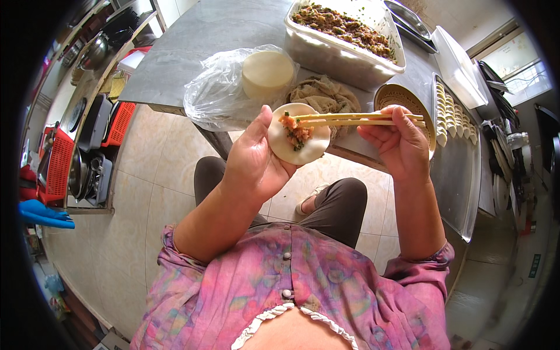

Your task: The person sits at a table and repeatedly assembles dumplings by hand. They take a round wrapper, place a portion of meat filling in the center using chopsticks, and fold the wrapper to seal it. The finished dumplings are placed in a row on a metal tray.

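My left hand (258, 159) holds a round dumpling wrapper (280, 146) on its palm and fingers. Chopped meat filling (294, 131) with green bits lies on the wrapper. A pair of wooden chopsticks (345, 119) is in my right hand (400, 142), their tips touching the filling. Beyond my left hand, a stack of round wrappers (267, 70) stands partly in a clear plastic bag (214, 87). A white plastic tub (341, 65) of filling is at the back. Folded dumplings (453, 114) sit in rows on a metal tray (457, 188) at the right.
A crumpled cloth (326, 97) lies on the metal table (175, 57) beside the wrapper stack. Right of it is a round brown container (404, 94), partly behind my right hand. Shelves at the left hold red plastic baskets (59, 164) and metal bowls (94, 50).
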